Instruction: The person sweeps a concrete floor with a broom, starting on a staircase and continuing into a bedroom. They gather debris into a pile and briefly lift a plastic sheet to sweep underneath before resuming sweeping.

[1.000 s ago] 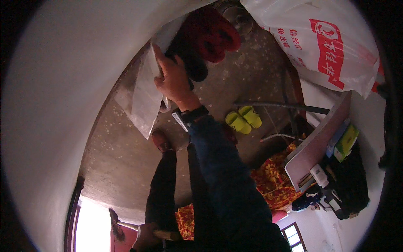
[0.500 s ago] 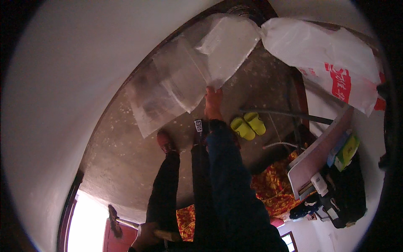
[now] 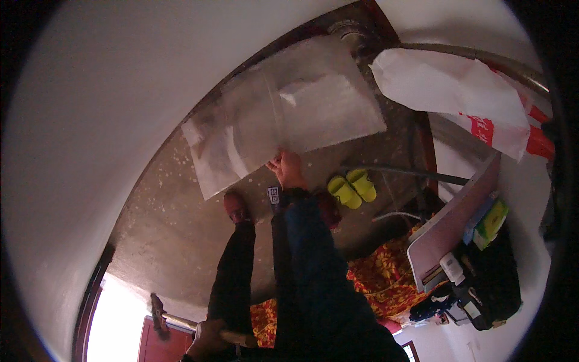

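My right hand (image 3: 288,170) reaches down to the near edge of a clear plastic sheet (image 3: 329,111), its fingers curled together at that edge. The sheet lies spread across the floor, creased, with a fold line through its middle. Low at the left, my left hand (image 3: 208,336) is wrapped round the wooden handle of a brush (image 3: 160,317) with brown bristles. A small black-and-white patterned tag (image 3: 273,195) shows beside my right wrist. My red-brown shoe (image 3: 236,206) stands just short of the sheet.
Yellow-green slippers (image 3: 353,188) sit right of my arm. Beyond them are a grey metal bar (image 3: 416,173), a tilted board (image 3: 452,223), a black bag (image 3: 491,277) and red-gold patterned cloth (image 3: 386,271). A white bag with red print (image 3: 452,84) stands at the far right. A wall curves along the left.
My right hand has come nearer and slightly left. The right part of the plastic sheet has spread flatter and wider toward me. My left hand keeps its hold on the brush.
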A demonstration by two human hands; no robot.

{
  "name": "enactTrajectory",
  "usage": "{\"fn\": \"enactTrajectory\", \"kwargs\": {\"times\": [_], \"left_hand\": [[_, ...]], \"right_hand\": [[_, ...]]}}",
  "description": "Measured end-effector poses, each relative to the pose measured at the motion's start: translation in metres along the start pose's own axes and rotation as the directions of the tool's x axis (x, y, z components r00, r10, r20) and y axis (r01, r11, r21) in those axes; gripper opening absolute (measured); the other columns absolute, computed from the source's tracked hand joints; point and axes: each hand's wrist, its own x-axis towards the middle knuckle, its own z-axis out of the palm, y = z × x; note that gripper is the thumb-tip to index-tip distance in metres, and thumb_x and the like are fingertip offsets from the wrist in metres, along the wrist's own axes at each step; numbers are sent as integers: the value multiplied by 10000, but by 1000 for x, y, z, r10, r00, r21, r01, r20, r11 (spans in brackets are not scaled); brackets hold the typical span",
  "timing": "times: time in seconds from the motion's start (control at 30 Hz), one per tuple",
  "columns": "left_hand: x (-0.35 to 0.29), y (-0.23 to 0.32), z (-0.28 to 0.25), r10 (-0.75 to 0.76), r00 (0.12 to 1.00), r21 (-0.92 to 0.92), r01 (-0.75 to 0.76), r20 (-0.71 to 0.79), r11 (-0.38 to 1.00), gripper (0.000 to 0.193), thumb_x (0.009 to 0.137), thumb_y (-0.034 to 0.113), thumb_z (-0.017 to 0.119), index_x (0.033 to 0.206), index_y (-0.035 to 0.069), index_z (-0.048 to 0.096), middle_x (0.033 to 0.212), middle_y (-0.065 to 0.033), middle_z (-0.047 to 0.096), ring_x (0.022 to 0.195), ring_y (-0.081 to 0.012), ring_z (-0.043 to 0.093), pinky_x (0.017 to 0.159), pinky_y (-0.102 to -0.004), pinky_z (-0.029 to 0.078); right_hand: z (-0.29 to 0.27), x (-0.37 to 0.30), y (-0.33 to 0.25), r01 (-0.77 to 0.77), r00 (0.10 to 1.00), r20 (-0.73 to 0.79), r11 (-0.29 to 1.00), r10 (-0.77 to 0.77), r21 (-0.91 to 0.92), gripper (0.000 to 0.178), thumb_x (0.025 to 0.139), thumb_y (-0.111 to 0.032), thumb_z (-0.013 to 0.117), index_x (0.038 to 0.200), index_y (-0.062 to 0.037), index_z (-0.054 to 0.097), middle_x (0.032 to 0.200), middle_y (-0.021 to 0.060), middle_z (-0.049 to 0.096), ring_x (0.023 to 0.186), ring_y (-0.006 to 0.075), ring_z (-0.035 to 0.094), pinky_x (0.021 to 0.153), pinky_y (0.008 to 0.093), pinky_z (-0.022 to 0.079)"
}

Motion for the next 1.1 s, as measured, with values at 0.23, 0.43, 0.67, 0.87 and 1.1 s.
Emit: {"fn": "enactTrajectory", "kwargs": {"times": [0.23,0.43,0.67,0.87,1.1], "left_hand": [[-3,6,-1,12,999,30,-11,-37,999,351,565,355,785,796,124,655,747,-123,655,723,-334,650,650,-438,516],[-9,17,4,157,974,-47,-167,-162,985,236,619,250,706,687,54,593,652,-166,594,634,-353,613,528,-411,461],[-11,14,-3,196,971,-17,-200,-138,980,324,545,286,727,745,63,602,673,-171,584,631,-384,582,545,-430,457],[-12,-4,-9,305,924,-70,-328,-230,942,355,532,286,740,760,66,579,682,-155,581,646,-378,582,550,-432,451],[-13,-21,-5,165,982,-34,-168,-93,985,372,554,329,771,759,85,579,744,-139,607,703,-358,605,596,-438,473]], "right_hand": [[-32,53,1,487,752,75,476,-655,-733,219,877,-191,544,783,7,557,673,77,531,599,223,534,590,429,455],[-39,32,-67,496,710,302,147,-636,-856,385,858,-232,642,1153,-55,469,936,90,575,779,191,573,636,332,466],[-11,-25,-45,235,941,-93,824,-326,-515,595,841,-235,674,1314,-91,343,1073,66,584,886,206,607,740,368,465],[-9,-15,-22,59,989,-69,787,-128,-614,411,835,-237,680,1178,-102,498,1044,55,610,919,194,622,775,367,477],[9,-22,43,-186,944,67,688,324,-701,213,830,-274,693,966,-142,596,864,6,611,817,128,577,739,332,440]]}}
